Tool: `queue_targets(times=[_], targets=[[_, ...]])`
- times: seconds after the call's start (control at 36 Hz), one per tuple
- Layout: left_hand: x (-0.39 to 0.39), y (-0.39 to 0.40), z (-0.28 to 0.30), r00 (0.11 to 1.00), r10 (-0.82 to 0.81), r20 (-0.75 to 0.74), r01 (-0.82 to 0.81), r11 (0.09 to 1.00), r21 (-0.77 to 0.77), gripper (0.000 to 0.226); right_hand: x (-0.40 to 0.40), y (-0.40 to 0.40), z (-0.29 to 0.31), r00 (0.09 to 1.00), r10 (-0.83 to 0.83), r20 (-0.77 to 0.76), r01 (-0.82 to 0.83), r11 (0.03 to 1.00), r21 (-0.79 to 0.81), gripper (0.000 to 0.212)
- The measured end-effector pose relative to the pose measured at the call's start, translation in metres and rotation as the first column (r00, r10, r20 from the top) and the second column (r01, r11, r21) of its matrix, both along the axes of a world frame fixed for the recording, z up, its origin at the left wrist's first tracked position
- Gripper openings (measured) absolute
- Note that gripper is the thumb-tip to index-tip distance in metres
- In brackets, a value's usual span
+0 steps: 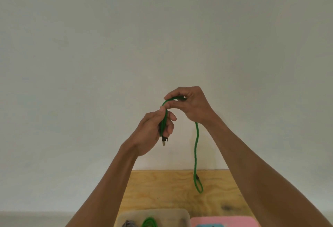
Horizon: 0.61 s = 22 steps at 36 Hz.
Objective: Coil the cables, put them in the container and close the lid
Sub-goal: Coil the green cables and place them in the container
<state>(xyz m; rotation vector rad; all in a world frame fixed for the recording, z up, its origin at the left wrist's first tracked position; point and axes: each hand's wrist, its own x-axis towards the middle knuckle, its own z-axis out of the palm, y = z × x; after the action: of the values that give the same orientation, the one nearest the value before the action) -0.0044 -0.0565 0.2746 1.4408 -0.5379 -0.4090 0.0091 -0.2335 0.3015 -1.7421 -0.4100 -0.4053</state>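
Note:
I hold a green braided cable (196,142) up in front of the white wall. My left hand (153,131) is shut on the cable near its plug (164,141), which points down below the fist. The cable arcs over into my right hand (191,104), pinched between thumb and fingers. From there it hangs down to the table, where its tail folds into a small loop (199,185). At the bottom edge stands a translucent container (180,214) with a coiled green cable (149,222) and a grey one (128,224) inside.
A plywood table (162,187) reaches back to the wall. A pink lid (234,221) with a blue patch lies to the right of the container. Both are cut off by the frame's bottom edge.

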Motion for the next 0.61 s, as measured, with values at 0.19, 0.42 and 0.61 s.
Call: queue_targets(times=[0.19,0.42,0.61], targets=[[-0.005,-0.018,0.013,0.997,-0.081,0.007,0.081,0.981,-0.175,0.024,-0.002,0.002,-0.032,0.986,0.113,-0.126,-0.073,0.956,0.285,0.019],[0.016,-0.031,0.036,0.996,-0.062,-0.071,0.034,0.938,-0.346,0.023,-0.020,0.023,-0.059,0.950,-0.028,-0.310,0.094,0.975,0.199,0.036],[0.039,-0.030,0.043,0.995,0.075,-0.063,-0.094,0.923,-0.374,0.017,-0.028,0.030,-0.060,0.944,-0.047,-0.326,0.150,0.942,0.299,0.021]])
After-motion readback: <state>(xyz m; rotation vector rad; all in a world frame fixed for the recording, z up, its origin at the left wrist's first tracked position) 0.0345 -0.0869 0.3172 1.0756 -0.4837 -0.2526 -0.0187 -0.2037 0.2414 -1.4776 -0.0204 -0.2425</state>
